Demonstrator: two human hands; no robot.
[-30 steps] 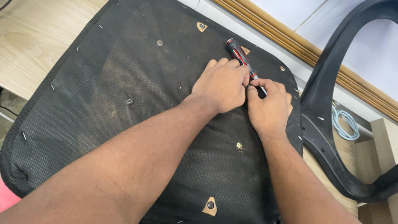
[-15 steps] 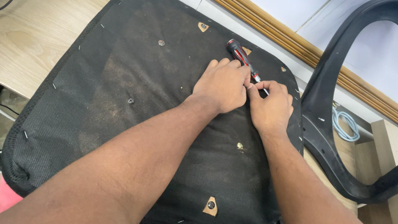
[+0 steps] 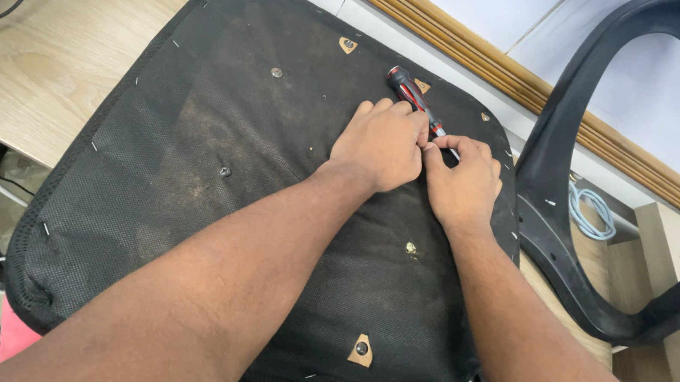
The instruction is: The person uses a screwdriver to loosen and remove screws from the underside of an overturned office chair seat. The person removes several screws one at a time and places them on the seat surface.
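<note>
The red-and-black screwdriver (image 3: 410,99) lies slanted on the upturned black seat cushion (image 3: 213,167), its handle poking out at about 12 o'clock from the left hand (image 3: 380,146) and 11 o'clock from the right hand (image 3: 464,183). Both hands sit knuckle to knuckle, fingers curled in. The left hand's fingers are closed over the shaft; the right pinches the tip end against the fabric. The cushion rests on a light wooden surface (image 3: 46,51), with a black chair frame (image 3: 572,271) off at 3 o'clock.
</note>
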